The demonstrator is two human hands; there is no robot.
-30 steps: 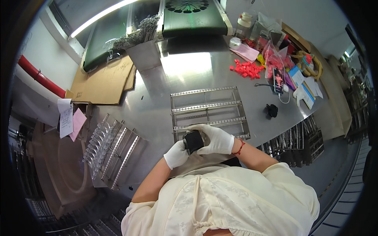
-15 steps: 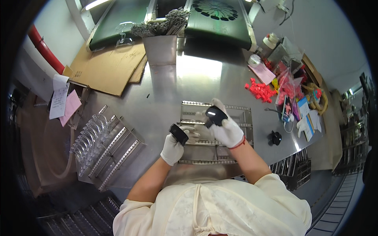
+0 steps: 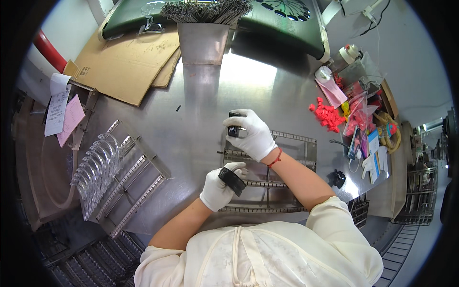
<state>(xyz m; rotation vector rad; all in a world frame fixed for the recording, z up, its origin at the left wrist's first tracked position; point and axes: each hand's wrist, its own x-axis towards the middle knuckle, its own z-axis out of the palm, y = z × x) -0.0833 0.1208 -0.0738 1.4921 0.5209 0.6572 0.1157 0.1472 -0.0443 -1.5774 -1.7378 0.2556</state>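
In its white glove, my left hand (image 3: 217, 190) is closed around a ribbed black stack of lens-like pieces (image 3: 232, 181), over the left front part of a slotted metal rack (image 3: 282, 209). My right hand (image 3: 251, 135), gloved too with a red cord at the wrist, grips glossy dark lens-like pieces (image 3: 233, 130) at the rack's far left corner. Its fingers partly cover these pieces, so their number is unclear. To the left, a second slotted rack (image 3: 143, 191) carries a row of clear curved lenses (image 3: 98, 167).
Cardboard sheets (image 3: 129, 67) lie at the back left, beside a metal bin (image 3: 203, 43) of wire hooks. Red small pieces (image 3: 327, 115), bags and a bottle (image 3: 349, 53) crowd the right edge. A black object (image 3: 337, 178) sits right of the rack. Behind is a green belt (image 3: 282, 28).
My right hand has moved left to the rack's far corner and turned, so its dark pieces now show edge-on. My left hand has shifted slightly right and nearer me. The whole view has tilted.
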